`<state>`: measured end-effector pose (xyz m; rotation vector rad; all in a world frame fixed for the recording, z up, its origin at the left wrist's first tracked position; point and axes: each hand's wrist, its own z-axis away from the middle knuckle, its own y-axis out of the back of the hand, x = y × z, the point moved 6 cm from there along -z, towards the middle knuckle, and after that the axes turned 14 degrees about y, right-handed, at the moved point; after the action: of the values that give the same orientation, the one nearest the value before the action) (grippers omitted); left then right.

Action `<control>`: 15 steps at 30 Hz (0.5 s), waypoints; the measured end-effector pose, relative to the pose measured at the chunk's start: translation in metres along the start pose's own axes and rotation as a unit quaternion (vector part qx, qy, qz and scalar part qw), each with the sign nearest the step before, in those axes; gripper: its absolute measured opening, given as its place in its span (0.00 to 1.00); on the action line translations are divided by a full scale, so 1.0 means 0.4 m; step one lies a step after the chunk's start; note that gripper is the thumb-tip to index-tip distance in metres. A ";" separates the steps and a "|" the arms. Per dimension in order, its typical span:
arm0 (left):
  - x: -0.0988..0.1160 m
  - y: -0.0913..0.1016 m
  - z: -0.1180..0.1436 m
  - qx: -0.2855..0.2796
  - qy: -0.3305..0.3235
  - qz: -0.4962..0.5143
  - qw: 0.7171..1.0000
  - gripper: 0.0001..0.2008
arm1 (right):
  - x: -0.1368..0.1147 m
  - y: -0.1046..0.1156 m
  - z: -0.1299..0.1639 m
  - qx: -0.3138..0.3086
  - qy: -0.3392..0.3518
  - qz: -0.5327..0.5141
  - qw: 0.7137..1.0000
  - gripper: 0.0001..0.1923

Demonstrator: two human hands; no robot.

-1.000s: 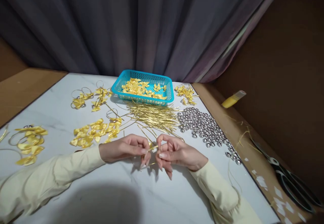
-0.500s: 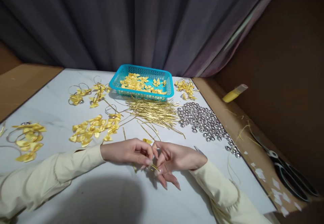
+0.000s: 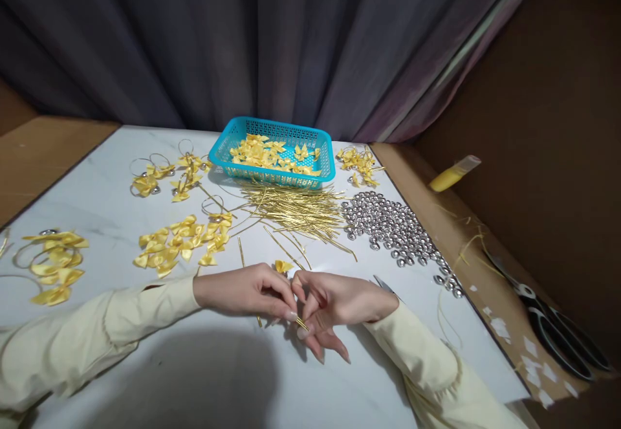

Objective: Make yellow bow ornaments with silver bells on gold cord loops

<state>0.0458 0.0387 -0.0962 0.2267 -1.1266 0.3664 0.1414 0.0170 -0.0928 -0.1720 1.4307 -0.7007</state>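
My left hand (image 3: 259,292) pinches a short gold twist tie (image 3: 301,323) between thumb and fingertips. My right hand (image 3: 330,306) grips the tie's other end with thumb and finger, its lower fingers stretched out beneath. Both hands meet low over the white table (image 3: 208,377). Just behind them lies a yellow ribbon bow (image 3: 282,266), partly covered by the fingers. Loose gold ties (image 3: 242,252) lie near my left hand. A pointed metal tip (image 3: 383,283) shows behind my right wrist; the rest of it is hidden.
A blue basket (image 3: 226,165) holds yellow bows. In front lies a heap of gold ties (image 3: 295,209), with silver domed pieces (image 3: 388,222) to its right. Bow groups (image 3: 184,241) lie on the left. Black-handled scissors (image 3: 553,332) and a yellow tube (image 3: 453,175) are at the right.
The gold tie's strands, spread apart before, now lie close together between my fingertips. My hands have hardly shifted; the view has tilted slightly.
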 end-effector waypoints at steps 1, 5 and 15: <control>0.000 0.001 0.000 0.002 0.000 -0.003 1.000 0.11 | 0.000 -0.001 -0.001 0.000 0.000 -0.003 1.000 0.23; -0.002 0.006 0.003 0.016 0.005 -0.006 1.000 0.12 | 0.001 0.006 -0.002 0.022 0.027 -0.019 0.999 0.25; -0.006 0.018 0.005 0.033 0.027 0.035 0.998 0.13 | -0.048 0.022 0.026 0.067 0.075 0.029 0.994 0.16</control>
<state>0.0405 0.0442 -0.0975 0.2347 -1.0728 0.4710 0.1546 0.0310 -0.0794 0.0282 1.5196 -0.7722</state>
